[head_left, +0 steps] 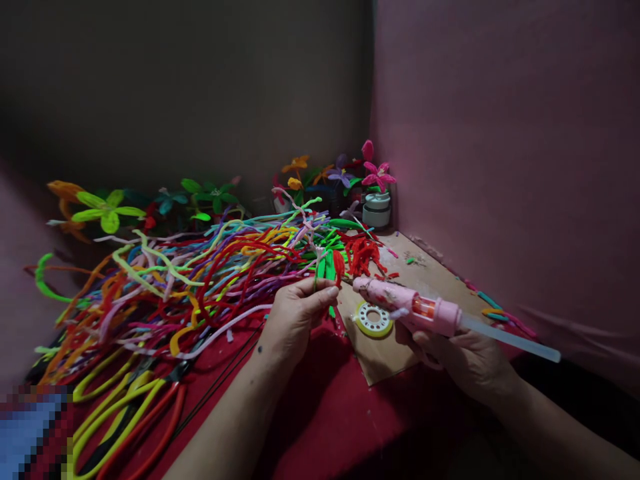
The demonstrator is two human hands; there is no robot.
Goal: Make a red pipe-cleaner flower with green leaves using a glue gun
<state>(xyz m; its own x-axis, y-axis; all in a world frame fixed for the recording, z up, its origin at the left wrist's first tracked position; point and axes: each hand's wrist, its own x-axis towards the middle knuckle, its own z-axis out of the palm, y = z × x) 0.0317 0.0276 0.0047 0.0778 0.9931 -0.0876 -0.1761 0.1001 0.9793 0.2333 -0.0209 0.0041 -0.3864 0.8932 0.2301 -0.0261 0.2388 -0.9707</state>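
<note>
My left fingers (325,297) pinch a red pipe-cleaner piece (339,267), seemingly unfinished, over the table (320,400); my right fingers (445,353) wrap the pink glue gun (397,298), its nozzle (357,285) just right of that. Far flowers (379,177) look complete; loose pipe cleaners (220,263) on the left look unworked.

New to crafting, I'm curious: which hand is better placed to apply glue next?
Probably the right hand: it grips the pink glue gun, nozzle pointing towards the red fuzzy piece in the left hand.

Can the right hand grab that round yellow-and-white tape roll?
Probably not: the right hand holds the pink plastic glue gun, though the tape roll lies close by on brown cardboard.
</note>
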